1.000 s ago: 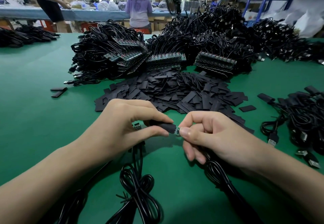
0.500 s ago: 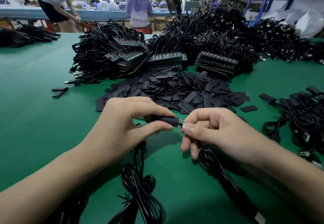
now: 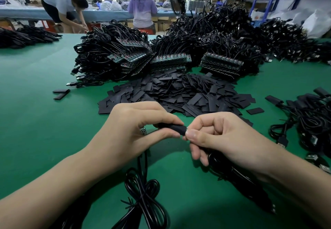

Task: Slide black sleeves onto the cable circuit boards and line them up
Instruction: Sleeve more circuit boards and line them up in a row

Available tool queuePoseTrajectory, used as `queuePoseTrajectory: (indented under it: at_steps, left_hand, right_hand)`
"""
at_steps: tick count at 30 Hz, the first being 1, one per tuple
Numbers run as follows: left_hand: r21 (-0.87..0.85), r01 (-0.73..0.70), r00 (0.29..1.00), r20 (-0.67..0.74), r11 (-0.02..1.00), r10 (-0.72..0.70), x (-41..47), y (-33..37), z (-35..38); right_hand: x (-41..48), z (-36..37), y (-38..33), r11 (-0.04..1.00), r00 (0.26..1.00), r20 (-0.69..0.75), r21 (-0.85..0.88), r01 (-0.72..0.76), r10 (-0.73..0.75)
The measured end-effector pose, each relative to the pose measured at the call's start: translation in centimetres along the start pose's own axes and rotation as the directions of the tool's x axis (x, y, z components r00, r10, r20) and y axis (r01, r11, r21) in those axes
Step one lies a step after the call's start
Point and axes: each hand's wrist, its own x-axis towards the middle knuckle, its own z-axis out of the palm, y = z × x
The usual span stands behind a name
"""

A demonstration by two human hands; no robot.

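My left hand (image 3: 136, 130) pinches a black sleeve (image 3: 176, 128) between thumb and forefinger above the green table. My right hand (image 3: 218, 137) pinches the tip of the circuit board at the sleeve's right end; only a sliver of board shows there. Another small board end (image 3: 143, 131) peeks out under my left fingers. Bundled black cables (image 3: 143, 196) hang from both hands toward me. A heap of loose black sleeves (image 3: 179, 92) lies just beyond my hands. Behind it sit stacks of bare circuit boards (image 3: 170, 61) on cables.
Large piles of black cables (image 3: 223, 31) fill the table's far side. Sleeved cables (image 3: 311, 117) lie at the right edge. Two loose sleeves (image 3: 60, 93) lie at the left. People work at another table (image 3: 107, 13) in the background.
The sleeve has slid further over the board, so less of the board shows at its right end. Both hands have shifted slightly away from me, and the view has tilted.
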Motion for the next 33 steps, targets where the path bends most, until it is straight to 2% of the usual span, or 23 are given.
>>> queuePoseTrajectory:
  at_steps: [6, 19, 24, 28, 33]
  left_hand:
    - [0.007, 0.034, 0.998, -0.049, 0.999, -0.034, 0.0, -0.1, -0.2]
    - [0.022, 0.003, 1.000, -0.006, 1.000, -0.003, 0.0, -0.2, 0.1]
    - [0.045, 0.073, 0.992, -0.107, 0.996, -0.068, 0.1, -0.4, 0.1]
    - [0.065, 0.177, 0.975, -0.146, 0.982, -0.166, 0.1, -0.5, 0.5]
    - [-0.076, 0.238, 0.960, -0.132, 0.968, -0.247, 0.1, -0.2, 0.6]
  right_hand:
    - [0.1, -0.1, 0.2, 1.000, 0.998, -0.055, 0.010, 0.019, -0.019]
    - [0.2, 0.1, 0.8, 1.000, 0.998, -0.055, -0.024, 0.007, -0.008]
    - [0.1, 0.2, 0.5, 0.999, 0.996, -0.085, 0.040, 0.002, 0.002]
    - [0.0, 0.8, 0.3, 0.998, 0.984, -0.168, -0.043, 0.047, -0.053]
    - [-0.1, 1.6, 0.5, 0.965, 0.942, -0.288, -0.243, 0.102, -0.173]
